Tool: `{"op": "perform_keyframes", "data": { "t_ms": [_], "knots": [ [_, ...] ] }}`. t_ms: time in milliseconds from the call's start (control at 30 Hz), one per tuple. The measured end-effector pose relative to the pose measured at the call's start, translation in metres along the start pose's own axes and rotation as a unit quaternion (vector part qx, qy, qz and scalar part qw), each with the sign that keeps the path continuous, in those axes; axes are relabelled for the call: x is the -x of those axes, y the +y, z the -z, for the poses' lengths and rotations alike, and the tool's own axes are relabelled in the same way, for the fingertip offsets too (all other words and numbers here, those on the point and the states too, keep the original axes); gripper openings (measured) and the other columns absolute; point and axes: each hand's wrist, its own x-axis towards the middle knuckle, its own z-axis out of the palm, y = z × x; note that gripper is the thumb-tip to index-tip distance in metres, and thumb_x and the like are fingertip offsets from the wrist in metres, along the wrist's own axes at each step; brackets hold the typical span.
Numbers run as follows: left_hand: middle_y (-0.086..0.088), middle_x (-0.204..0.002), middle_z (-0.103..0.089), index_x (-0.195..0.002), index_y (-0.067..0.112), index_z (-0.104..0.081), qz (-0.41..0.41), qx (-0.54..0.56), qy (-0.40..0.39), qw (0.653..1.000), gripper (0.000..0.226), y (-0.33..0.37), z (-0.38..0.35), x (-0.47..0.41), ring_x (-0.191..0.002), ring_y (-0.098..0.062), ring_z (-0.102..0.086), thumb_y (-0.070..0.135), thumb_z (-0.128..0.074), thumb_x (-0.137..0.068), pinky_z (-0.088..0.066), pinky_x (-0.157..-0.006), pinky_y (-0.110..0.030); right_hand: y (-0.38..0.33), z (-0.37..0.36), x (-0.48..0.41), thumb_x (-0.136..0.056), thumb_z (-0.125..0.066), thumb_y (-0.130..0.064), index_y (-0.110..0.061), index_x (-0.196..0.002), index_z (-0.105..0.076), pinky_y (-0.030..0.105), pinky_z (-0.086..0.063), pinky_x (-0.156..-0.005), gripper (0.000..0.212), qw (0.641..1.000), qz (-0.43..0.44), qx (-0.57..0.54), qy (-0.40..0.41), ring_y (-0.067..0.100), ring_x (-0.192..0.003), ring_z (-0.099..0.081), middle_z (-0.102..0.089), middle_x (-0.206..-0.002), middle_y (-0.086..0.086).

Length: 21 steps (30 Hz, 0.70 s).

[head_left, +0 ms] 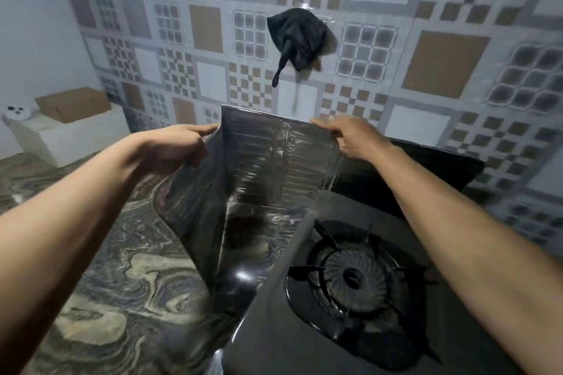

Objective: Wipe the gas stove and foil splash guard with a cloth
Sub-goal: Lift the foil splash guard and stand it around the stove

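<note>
The foil splash guard (pixel 259 167) is a shiny, ribbed, folded panel held upright over the left end of the gas stove (pixel 274 329). My left hand (pixel 179 146) grips its upper left edge. My right hand (pixel 353 137) pinches its upper right corner. The stove is dark, with a round burner and black pan support (pixel 353 277) on the right of the guard. A black cloth (pixel 297 38) hangs on the tiled wall above the guard, apart from both hands.
A marbled countertop (pixel 122 268) runs under and left of the stove. The patterned tile wall (pixel 441 64) stands close behind. At the far left a cardboard box (pixel 73 103) sits on a white block (pixel 73 137).
</note>
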Motion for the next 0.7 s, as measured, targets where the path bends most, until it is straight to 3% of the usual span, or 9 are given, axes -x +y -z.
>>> {"op": "perform_keyframes", "data": {
  "t_ms": [100,167,233,300,333,367,433,567,700],
  "knots": [
    [-0.007,-0.063,-0.070,-0.140,0.039,-0.041,-0.023,-0.031,-0.015,0.999,0.086,0.033,-0.020,0.006,-0.043,-0.006,-0.062,-0.024,-0.024,-0.085,-0.045,-0.036,-0.015,0.022,0.016,0.016,-0.093,-0.047,0.003,-0.025,-0.142,-0.051,0.024,-0.039,-0.077,0.057,1.000,-0.005,0.028,0.007,0.024,-0.095,-0.053,-0.060,-0.125,0.018],
    [-0.029,-0.114,-0.069,-0.146,0.036,-0.039,-0.036,-0.054,-0.046,0.997,0.083,0.049,-0.032,0.006,-0.108,-0.030,-0.067,-0.022,-0.026,-0.088,-0.053,-0.085,-0.030,0.042,0.022,0.025,-0.096,-0.047,0.001,-0.036,-0.143,-0.047,0.015,-0.041,-0.070,0.061,1.000,-0.024,0.017,-0.001,0.017,-0.089,-0.058,-0.059,-0.132,0.011],
    [-0.034,-0.146,-0.039,-0.151,0.032,-0.036,-0.028,-0.092,-0.063,0.993,0.083,0.061,-0.044,0.001,-0.135,-0.048,-0.030,-0.021,-0.028,-0.088,-0.043,-0.092,-0.040,0.057,0.027,0.034,-0.094,-0.045,0.003,-0.049,-0.144,-0.038,0.027,-0.049,-0.086,0.072,0.997,-0.062,0.032,-0.017,0.026,-0.108,-0.062,-0.051,-0.146,0.009],
    [-0.030,-0.147,-0.041,-0.151,0.034,-0.036,-0.019,-0.100,-0.069,0.992,0.084,0.061,-0.053,-0.015,-0.125,-0.049,-0.048,-0.020,-0.030,-0.086,-0.057,-0.049,-0.025,0.067,0.030,0.037,-0.096,-0.049,-0.002,-0.051,-0.147,-0.030,0.032,-0.045,-0.094,0.073,0.994,-0.076,0.069,-0.029,0.031,-0.123,-0.055,-0.046,-0.150,0.010],
    [-0.028,-0.146,-0.043,-0.150,0.037,-0.037,-0.022,-0.104,-0.069,0.992,0.086,0.059,-0.056,-0.026,-0.099,-0.039,-0.067,-0.019,-0.031,-0.085,-0.041,-0.031,-0.018,0.070,0.029,0.035,-0.096,-0.053,-0.005,-0.050,-0.148,-0.028,0.033,-0.044,-0.096,0.073,0.993,-0.080,0.075,-0.032,0.031,-0.126,-0.053,-0.046,-0.150,0.012],
    [-0.027,-0.146,-0.044,-0.149,0.041,-0.037,-0.026,-0.109,-0.073,0.991,0.088,0.058,-0.059,-0.036,-0.062,-0.024,-0.065,-0.017,-0.033,-0.083,-0.029,-0.028,-0.015,0.070,0.026,0.033,-0.096,-0.057,-0.007,-0.050,-0.149,-0.026,0.033,-0.043,-0.098,0.075,0.994,-0.080,0.075,-0.031,0.031,-0.127,-0.052,-0.047,-0.149,0.013],
    [-0.024,-0.150,-0.041,-0.149,0.041,-0.036,-0.027,-0.092,-0.093,0.991,0.089,0.059,-0.065,-0.048,-0.034,-0.009,-0.039,-0.016,-0.033,-0.081,-0.024,-0.029,-0.015,0.068,0.016,0.025,-0.095,-0.060,-0.009,-0.052,-0.148,-0.024,0.036,-0.041,-0.102,0.078,0.995,-0.069,0.070,-0.021,0.033,-0.129,-0.050,-0.048,-0.146,0.015],
    [-0.015,-0.152,-0.039,-0.149,0.038,-0.038,-0.024,-0.060,-0.103,0.993,0.091,0.057,-0.077,-0.063,-0.058,-0.019,-0.054,-0.019,-0.032,-0.077,-0.037,-0.048,-0.023,0.063,-0.007,0.018,-0.094,-0.055,-0.001,-0.052,-0.147,-0.028,0.040,-0.045,-0.098,0.078,0.998,-0.057,0.031,0.004,0.029,-0.114,-0.059,-0.053,-0.135,0.018],
    [-0.010,-0.116,-0.058,-0.145,0.044,-0.043,-0.018,-0.047,-0.097,0.994,0.095,0.050,-0.083,-0.080,-0.060,-0.024,-0.046,-0.016,-0.035,-0.071,-0.036,-0.052,-0.027,0.074,-0.011,0.034,-0.094,-0.057,-0.002,-0.051,-0.147,-0.026,0.033,-0.047,-0.079,0.079,0.998,-0.047,0.035,0.038,0.025,-0.097,-0.056,-0.058,-0.107,0.005]
  ]
}}
